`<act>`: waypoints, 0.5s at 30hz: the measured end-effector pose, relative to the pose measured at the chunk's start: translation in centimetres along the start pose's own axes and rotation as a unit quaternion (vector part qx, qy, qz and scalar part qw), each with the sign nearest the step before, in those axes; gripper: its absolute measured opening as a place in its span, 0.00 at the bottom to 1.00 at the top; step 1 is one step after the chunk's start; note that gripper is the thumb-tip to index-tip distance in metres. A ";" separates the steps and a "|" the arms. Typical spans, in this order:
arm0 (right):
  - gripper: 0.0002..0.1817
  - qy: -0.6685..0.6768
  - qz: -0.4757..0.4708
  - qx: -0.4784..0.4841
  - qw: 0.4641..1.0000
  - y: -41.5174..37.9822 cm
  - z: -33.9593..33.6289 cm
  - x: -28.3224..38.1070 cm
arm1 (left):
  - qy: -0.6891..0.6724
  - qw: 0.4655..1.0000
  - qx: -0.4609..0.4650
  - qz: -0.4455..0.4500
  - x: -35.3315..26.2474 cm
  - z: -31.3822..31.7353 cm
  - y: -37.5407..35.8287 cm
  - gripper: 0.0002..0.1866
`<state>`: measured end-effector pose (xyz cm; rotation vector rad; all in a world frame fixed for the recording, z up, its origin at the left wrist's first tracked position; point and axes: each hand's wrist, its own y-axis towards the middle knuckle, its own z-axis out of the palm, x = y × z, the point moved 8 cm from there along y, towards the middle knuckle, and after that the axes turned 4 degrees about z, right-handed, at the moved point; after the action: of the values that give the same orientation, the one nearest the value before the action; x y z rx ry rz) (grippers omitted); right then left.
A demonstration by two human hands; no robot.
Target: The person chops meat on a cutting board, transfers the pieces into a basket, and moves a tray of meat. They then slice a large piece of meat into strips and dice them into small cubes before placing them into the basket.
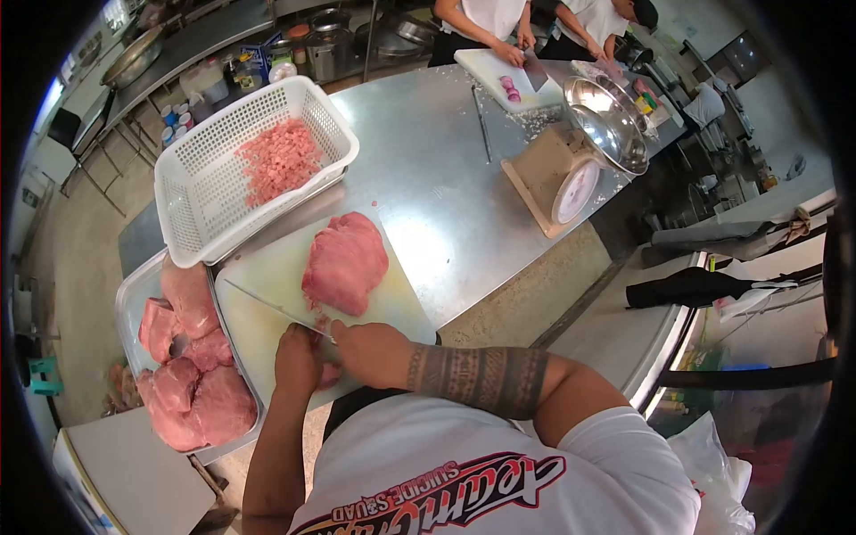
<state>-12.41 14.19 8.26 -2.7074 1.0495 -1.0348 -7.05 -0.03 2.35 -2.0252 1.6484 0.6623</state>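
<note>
My right hand (372,354) is closed around the handle of a knife (267,301), whose thin blade reaches left across the cutting board (406,308). Close beside it, my left hand (300,358) has its fingers bent in at the blade, by small bits of meat. A piece of raw meat (329,375) shows partly between my hands and my body; whether the left fingers grip it is hidden. Beyond the knife, a large slab of raw meat (346,264) lies on the board.
Left of the board stands a metal tray (127,303) with several big raw meat pieces. A white perforated basket (192,192) holds diced meat (281,160). Farther along the steel table (401,143) are a scale (553,174) and two people cutting at a board (477,64).
</note>
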 end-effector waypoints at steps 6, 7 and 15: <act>0.18 0.004 0.003 -0.003 1.000 -0.3 -0.3 0.8 | -0.005 1.000 -0.012 0.016 -0.1 -0.2 -0.6 0.10; 0.18 0.004 -0.005 0.000 1.000 -0.4 -0.7 1.2 | 0.021 1.000 0.014 0.007 0.0 0.0 -0.4 0.10; 0.13 -0.028 0.000 0.008 1.000 1.1 0.7 0.6 | -0.050 0.999 0.010 -0.002 0.6 -0.6 -1.7 0.22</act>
<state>-12.25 12.84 7.72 -2.7065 1.0281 -0.9578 -5.27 -0.53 2.54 -1.9485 1.5881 0.7308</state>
